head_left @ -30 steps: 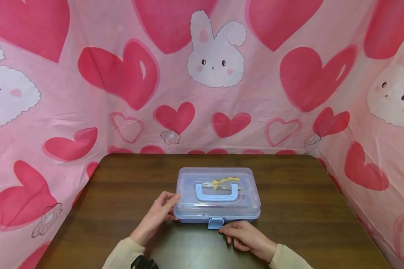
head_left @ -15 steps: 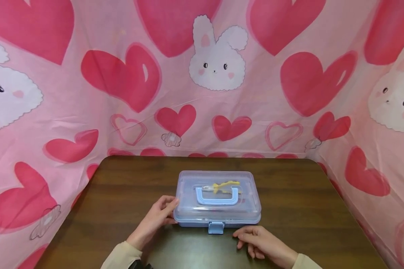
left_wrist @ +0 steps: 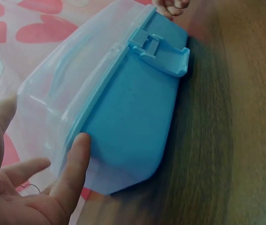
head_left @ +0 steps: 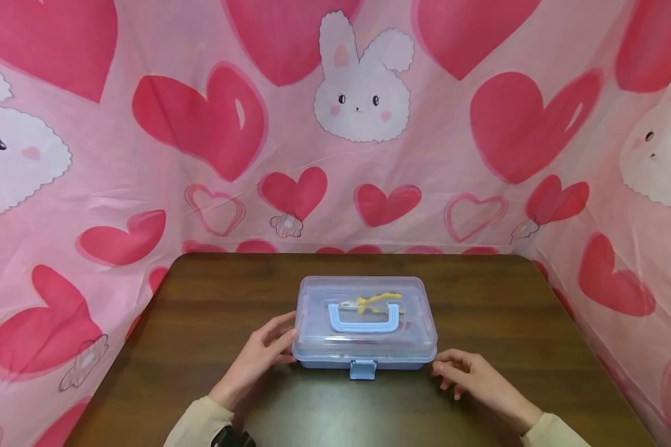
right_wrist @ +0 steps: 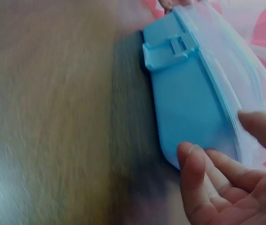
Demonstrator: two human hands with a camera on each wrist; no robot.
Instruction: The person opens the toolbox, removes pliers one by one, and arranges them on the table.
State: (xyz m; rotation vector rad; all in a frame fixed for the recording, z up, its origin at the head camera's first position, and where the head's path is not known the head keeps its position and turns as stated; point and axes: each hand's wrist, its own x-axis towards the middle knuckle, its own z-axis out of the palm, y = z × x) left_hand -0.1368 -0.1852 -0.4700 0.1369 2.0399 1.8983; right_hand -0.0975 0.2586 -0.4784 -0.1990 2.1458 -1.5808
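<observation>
A plastic storage box (head_left: 319, 344) with a clear lid and blue base sits on the table. Its lid is down, and the front latch (head_left: 363, 370) sticks outward, unfastened. Through the lid show pliers (head_left: 366, 303) with yellow handles, partly behind the light blue carry handle (head_left: 363, 326). At the box's left end is my left hand (head_left: 260, 354), fingers spread and fairly straight, fingertips right at the lid's edge. My right hand (head_left: 475, 375) is by the front right corner, its loosely bent fingers close against the base and its thumb near the lid rim in the right wrist view.
The dark wooden table (head_left: 229, 285) reaches back to a pink cloth (head_left: 335, 155) printed with hearts and rabbits. This cloth also hangs along both sides. A black band (head_left: 232, 437) is on my left wrist.
My right hand has moved from the latch rightward to the box's front right corner. My left hand stays at the left end, and the latch remains unfastened.
</observation>
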